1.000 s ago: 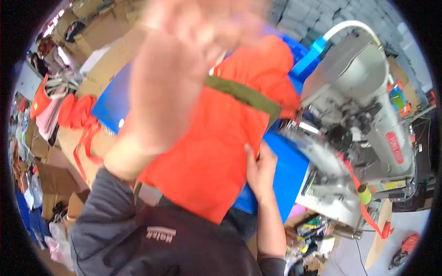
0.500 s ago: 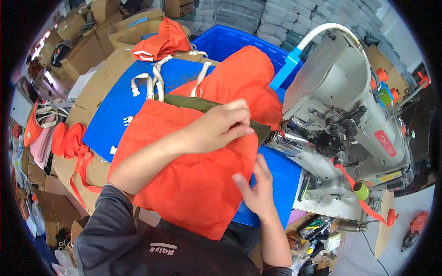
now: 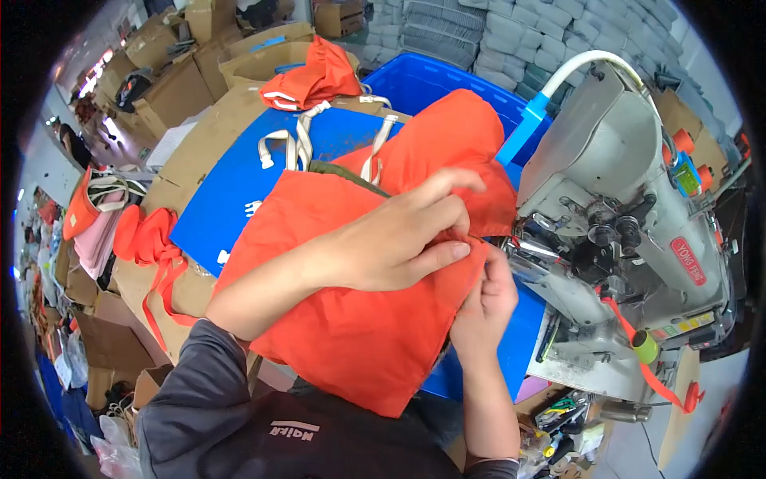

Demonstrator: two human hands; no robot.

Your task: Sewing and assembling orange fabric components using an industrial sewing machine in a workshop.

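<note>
A large orange fabric piece [image 3: 343, 335] with an olive-green layer [image 3: 349, 177] along its far side lies across my lap and the table edge. Over it reaches my left hand [image 3: 407, 231], its thumb and bent fingers closed at the right edge of the cloth. Just below, my right hand [image 3: 484, 311] pinches that same edge, close to the left fingertips. White straps [image 3: 302, 137] with plastic buckles come out from the far side of the piece. Beyond lies more bunched orange fabric [image 3: 447, 148], running up to the sewing machine [image 3: 598, 191] at the right.
A blue board [image 3: 211, 191] covers the tabletop, with an orange bundle [image 3: 315, 76] at its far end. A blue crate [image 3: 423, 76] stands behind. Orange webbing [image 3: 148, 235] lies at left. Tools [image 3: 562, 411] fill a space below the machine.
My right hand has risen and closed on the cloth's right edge, after lying open beside it. My left hand has shifted nearer to it. The whole view has moved slightly.
</note>
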